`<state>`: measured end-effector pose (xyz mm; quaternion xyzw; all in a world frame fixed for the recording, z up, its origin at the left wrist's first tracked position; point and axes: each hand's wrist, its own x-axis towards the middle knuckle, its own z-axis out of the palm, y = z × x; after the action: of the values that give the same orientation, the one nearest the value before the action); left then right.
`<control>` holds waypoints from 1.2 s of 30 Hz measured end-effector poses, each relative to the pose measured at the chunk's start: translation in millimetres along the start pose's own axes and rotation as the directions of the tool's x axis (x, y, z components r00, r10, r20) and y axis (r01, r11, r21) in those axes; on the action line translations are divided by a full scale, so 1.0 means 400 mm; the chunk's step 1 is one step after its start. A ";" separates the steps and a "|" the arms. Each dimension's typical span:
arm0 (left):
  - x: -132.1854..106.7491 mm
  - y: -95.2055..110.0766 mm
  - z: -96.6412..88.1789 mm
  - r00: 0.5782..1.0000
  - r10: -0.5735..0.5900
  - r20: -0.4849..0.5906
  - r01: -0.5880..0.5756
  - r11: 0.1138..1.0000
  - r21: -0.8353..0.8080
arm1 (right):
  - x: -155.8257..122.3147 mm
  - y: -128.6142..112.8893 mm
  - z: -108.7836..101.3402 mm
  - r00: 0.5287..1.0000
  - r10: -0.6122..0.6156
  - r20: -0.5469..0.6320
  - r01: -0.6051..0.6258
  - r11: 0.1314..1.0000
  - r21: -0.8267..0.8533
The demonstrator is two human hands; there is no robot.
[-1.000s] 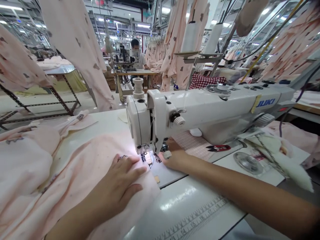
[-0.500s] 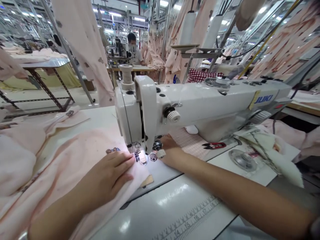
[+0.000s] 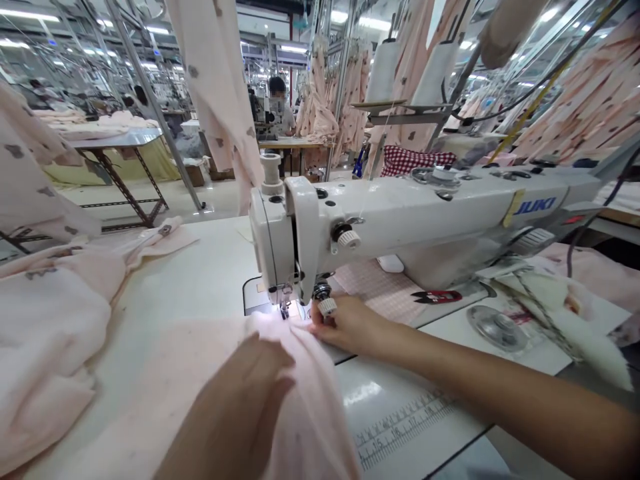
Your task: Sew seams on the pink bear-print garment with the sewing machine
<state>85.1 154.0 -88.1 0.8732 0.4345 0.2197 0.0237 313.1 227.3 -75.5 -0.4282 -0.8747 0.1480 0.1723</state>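
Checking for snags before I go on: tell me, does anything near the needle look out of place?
Nothing stands out. The pink fabric lies under the left hand; the right hand holds its edge beside the presser foot.

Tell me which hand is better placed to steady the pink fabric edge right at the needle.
Probably the right. The right hand already rests at the edge of the pink fabric just beside the presser foot of the sewing machine. The left hand sits farther back on the fabric, nearer the camera.

Pale pink fabric [image 3: 300,373] bunched beneath the needle [image 3: 285,308].
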 end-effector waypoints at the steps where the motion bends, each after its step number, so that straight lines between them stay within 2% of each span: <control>1: 0.020 -0.001 0.003 1.000 0.023 0.011 -0.023 1.000 0.005 | -0.001 0.013 -0.005 0.999 0.003 -0.039 -0.002 1.000 0.009; 5: 0.035 -0.008 0.030 0.999 0.032 0.042 -0.035 0.998 0.057 | -0.027 0.026 -0.009 0.985 -0.039 -0.168 0.039 0.999 0.000; 7: 0.023 -0.009 0.040 0.998 0.014 0.054 -0.018 0.997 0.072 | -0.056 0.003 0.001 0.974 -0.128 -0.189 0.131 0.991 0.005; 9: 0.015 -0.008 0.043 0.998 0.012 0.064 -0.017 0.997 0.080 | -0.088 -0.024 0.016 0.959 -0.240 -0.151 0.244 0.970 0.009; 11: 0.014 -0.007 0.042 0.998 0.022 0.066 -0.028 0.995 0.097 | -0.113 -0.043 0.030 0.956 -0.292 -0.035 0.292 0.956 -0.007; 14: 0.022 -0.008 0.038 0.997 0.040 0.070 -0.049 0.990 0.129 | -0.123 -0.044 0.035 0.963 -0.226 0.145 0.236 0.970 -0.054; 16: 0.029 -0.015 0.037 0.997 0.037 0.067 -0.047 0.987 0.153 | -0.113 -0.034 0.030 0.963 -0.195 0.184 0.211 0.975 -0.068; 24: 0.061 -0.077 0.061 0.998 0.049 -0.024 -0.044 0.978 0.202 | -0.050 -0.009 0.008 0.973 -0.157 0.167 0.177 0.977 -0.116; 26: 0.068 -0.089 0.064 0.998 0.055 -0.013 -0.051 0.976 0.211 | -0.042 -0.004 0.007 0.974 -0.143 0.178 0.164 0.980 -0.109; 32: 0.094 -0.097 0.056 1.000 -0.024 0.018 0.020 0.978 0.210 | -0.021 0.008 0.012 0.982 -0.096 0.166 0.121 0.981 -0.151; 36: 0.097 -0.096 0.057 0.999 -0.031 0.037 0.023 0.978 0.208 | -0.001 0.015 0.010 0.996 -0.058 0.069 0.054 0.997 0.059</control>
<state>86.1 211.0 -103.4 0.8691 0.4664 0.1552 -0.0557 315.7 230.1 -81.6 -0.3927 -0.8874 0.1831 0.1576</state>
